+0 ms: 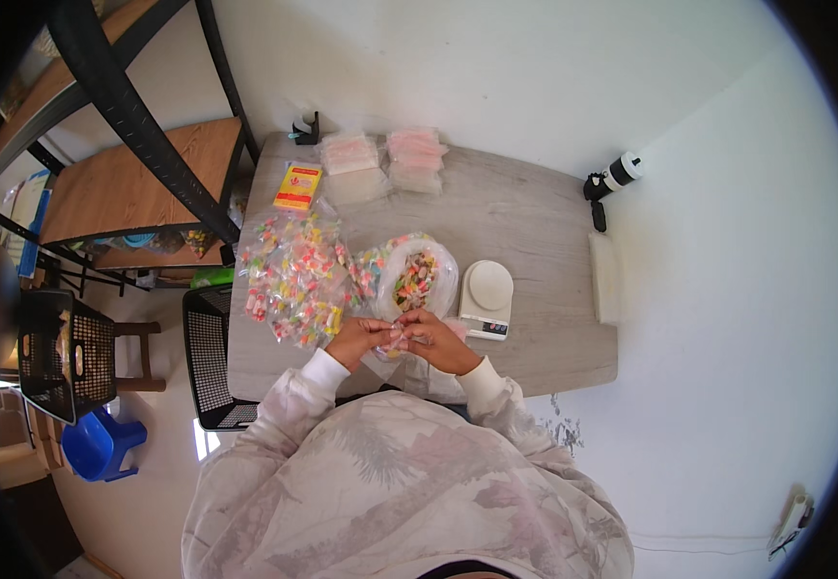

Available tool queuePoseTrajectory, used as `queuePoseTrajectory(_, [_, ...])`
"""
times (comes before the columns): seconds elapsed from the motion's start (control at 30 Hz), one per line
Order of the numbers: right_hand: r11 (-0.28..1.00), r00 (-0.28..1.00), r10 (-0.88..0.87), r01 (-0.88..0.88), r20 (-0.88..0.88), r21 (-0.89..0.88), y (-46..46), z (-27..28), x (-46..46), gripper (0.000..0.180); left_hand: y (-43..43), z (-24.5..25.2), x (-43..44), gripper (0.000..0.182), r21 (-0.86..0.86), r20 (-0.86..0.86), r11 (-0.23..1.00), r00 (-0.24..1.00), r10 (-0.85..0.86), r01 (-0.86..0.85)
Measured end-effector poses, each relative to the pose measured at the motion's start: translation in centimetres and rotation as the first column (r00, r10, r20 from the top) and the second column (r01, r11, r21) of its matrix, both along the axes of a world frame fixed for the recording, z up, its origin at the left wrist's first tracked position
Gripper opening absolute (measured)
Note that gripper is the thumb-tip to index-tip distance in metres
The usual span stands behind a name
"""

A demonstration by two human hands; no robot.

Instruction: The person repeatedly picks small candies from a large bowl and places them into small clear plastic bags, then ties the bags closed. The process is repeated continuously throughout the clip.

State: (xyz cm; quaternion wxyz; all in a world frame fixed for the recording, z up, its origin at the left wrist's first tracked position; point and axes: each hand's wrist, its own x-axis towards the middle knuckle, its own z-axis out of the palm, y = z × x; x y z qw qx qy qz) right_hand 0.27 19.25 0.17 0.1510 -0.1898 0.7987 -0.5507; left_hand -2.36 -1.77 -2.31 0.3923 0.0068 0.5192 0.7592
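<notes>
My left hand (359,340) and my right hand (437,340) meet near the table's front edge, fingertips pinching the top of a small clear plastic bag (390,354) with candies in it. Just beyond them stands a large open plastic bag (419,279) of wrapped candies. To its left lies a pile of filled clear candy bags (299,275). A white kitchen scale (488,298) with nothing on its round plate is right of the open bag. Stacks of flat plastic bags (350,153), some pinkish (416,153), lie at the back, by a yellow and red packet (298,187).
Black plastic baskets (205,354) stand left of the wooden table (535,217), with a blue stool (100,445) on the floor. A metal-framed shelf (151,174) rises at the left. A black and white bottle (618,174) and a white flat pack (604,279) lie along the right wall.
</notes>
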Motion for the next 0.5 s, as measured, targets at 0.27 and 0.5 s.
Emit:
queuePoseTrajectory(0.27, [0.995,0.987,-0.099,0.098,-0.123,-0.015,-0.5,-0.2,-1.4,0.012,-0.2,-0.6,-0.6,0.028,-0.068,0.053,0.997,0.998,0.039,-0.035])
queuePoseTrajectory(0.5, [0.887,0.914,-0.365,0.400,-0.180,0.233,1.1,-1.7,-5.7,0.009,-1.3,-0.9,-1.8,0.028,-0.088,0.111,0.972,0.968,0.225,-0.216])
